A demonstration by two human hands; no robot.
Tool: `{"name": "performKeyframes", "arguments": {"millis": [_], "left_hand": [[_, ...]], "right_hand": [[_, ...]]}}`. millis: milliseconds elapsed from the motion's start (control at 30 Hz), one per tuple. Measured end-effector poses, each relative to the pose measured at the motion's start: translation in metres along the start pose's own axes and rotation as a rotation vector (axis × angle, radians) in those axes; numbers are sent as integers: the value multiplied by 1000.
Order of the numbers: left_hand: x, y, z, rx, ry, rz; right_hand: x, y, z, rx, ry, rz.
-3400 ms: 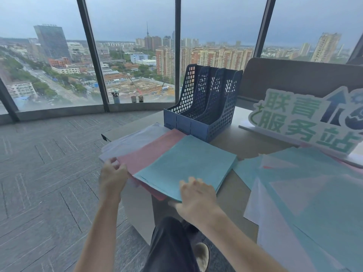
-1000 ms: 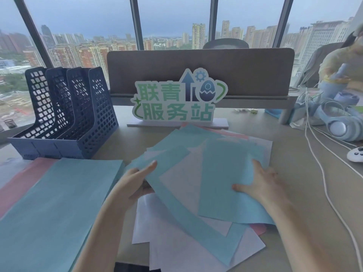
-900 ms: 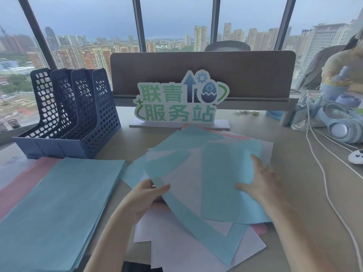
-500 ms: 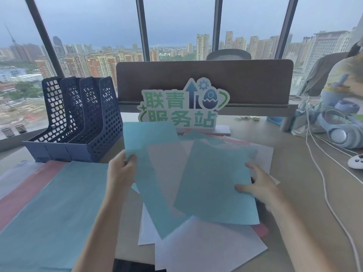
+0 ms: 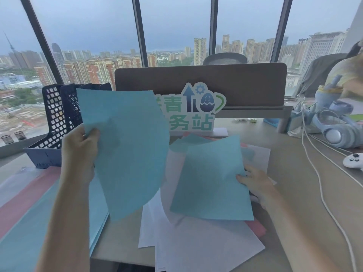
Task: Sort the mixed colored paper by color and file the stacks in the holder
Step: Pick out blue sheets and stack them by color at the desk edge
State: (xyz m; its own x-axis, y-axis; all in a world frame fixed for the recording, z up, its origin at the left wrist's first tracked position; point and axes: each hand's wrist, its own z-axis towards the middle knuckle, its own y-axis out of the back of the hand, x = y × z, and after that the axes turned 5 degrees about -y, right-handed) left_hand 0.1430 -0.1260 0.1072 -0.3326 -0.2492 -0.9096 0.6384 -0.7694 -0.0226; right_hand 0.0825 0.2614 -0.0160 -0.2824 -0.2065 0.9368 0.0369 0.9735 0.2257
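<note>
Left hand: the left hand is pinching a blue sheet by its left edge, thumb on the near face, and is holding it raised and curved above the desk.
Right hand: the right hand is gripping a second blue sheet at its right edge, thumb on top; the sheet is tilting up from the mixed pile.
Mixed pile: white, blue and pink sheets are lying overlapped and askew on the desk, under and behind the second blue sheet.
Sorted stacks: a blue stack, a pink stack and a pale stack are lying side by side at the left, overlapping one another.
Holder: the dark blue mesh file holder is standing upright behind the sorted stacks, partly hidden by the raised sheet; what its slots contain cannot be told.
Surroundings: a green-and-white sign is standing against the grey divider; blue headphones, white cables and a white controller are lying at the right.
</note>
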Motion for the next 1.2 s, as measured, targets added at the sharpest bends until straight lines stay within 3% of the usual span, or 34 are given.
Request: {"name": "performKeyframes", "arguments": {"millis": [200,467,600,767,833,1033,1200], "left_hand": [[3,-15,0,43,51,-5],[-9,-28,-6,131,180,-263],[27,-67,-14,280,251,-41],[95,-98,-41,456,204,346],[114,-107,-52,485,182,398],[118,-116,-66,525,149,443],[117,-115,-66,464,196,395]], "right_hand": [[0,-5,3,41,-10,-17],[4,-16,5,98,57,-166],[4,-21,6,130,45,-102],[2,-32,7,129,-141,283],[4,-36,7,94,-207,263],[2,-41,13,230,-237,253],[-2,-44,10,235,-32,80]]}}
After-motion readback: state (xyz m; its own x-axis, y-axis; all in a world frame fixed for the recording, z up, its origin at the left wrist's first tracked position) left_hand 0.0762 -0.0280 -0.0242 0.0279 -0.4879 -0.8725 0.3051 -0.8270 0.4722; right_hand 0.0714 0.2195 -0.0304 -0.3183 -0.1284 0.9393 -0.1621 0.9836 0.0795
